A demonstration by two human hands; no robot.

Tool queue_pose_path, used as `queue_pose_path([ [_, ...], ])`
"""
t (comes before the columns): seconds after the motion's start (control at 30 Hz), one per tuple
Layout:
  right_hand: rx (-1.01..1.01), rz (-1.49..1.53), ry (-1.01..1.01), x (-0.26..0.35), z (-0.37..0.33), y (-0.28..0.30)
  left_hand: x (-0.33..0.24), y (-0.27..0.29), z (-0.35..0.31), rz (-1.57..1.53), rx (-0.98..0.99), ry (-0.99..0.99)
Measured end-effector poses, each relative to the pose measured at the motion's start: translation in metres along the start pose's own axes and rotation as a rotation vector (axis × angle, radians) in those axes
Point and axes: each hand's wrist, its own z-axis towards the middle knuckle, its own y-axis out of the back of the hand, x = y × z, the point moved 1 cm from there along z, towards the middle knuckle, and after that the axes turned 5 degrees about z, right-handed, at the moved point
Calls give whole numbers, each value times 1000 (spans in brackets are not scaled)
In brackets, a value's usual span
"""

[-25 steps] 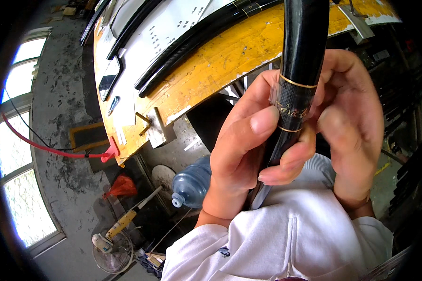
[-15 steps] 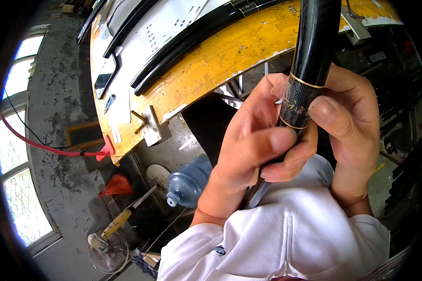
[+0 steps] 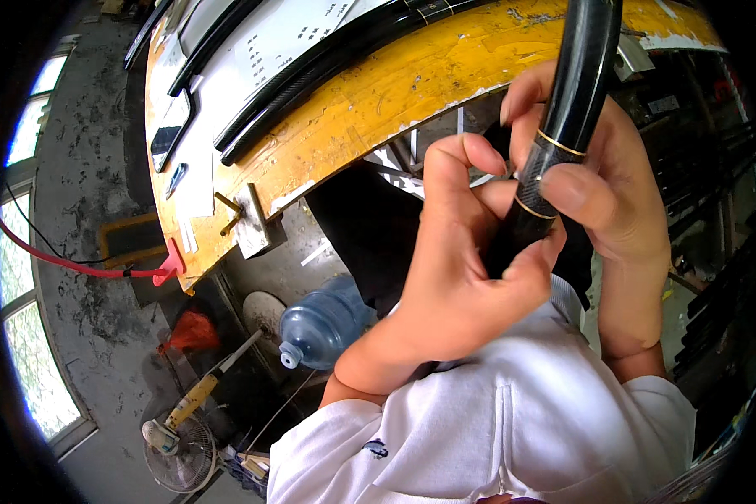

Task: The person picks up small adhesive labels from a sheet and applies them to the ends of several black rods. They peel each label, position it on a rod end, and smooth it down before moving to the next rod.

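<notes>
R fingers round blk tube, L fingers prob. round its lower part

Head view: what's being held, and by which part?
The black tube: the right hand grips its gold-ringed section; the left hand curls around it just below.

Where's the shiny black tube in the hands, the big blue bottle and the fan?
Black tube (image 3: 573, 107): head view, on its smooth side above the gold rings.
Blue bottle (image 3: 323, 323): head view, on its body.
Fan (image 3: 183, 456): head view, on its round cage.
</notes>
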Motion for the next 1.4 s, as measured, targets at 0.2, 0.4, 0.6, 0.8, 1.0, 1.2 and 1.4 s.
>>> queue_pose_path([
  [0.2, -180, -235, 129, -3, 6, -15, 19, -10, -4, 515, -141, -367],
  [0.4, -35, 224, 6, -9, 6, 14, -1, 6, 7, -112, 68, 115],
  [0.6, 5, 79, 82, -22, 2, 16, 3, 2, 13, -332, 147, 146],
  [0.8, 10, -109, -62, 13, 17, 5, -1, 8, 12, -304, 170, 250],
  [1.0, 59, -158, 54, -9, 18, 14, 8, 10, 19, -611, 365, 352],
  [1.2, -166, -260, 161, 21, 24, 21, 10, 0, 15, -267, 197, 151],
  [1.4, -94, -254, -19, 6, 6, 6, 10, 7, 12, 477, 95, -147],
])
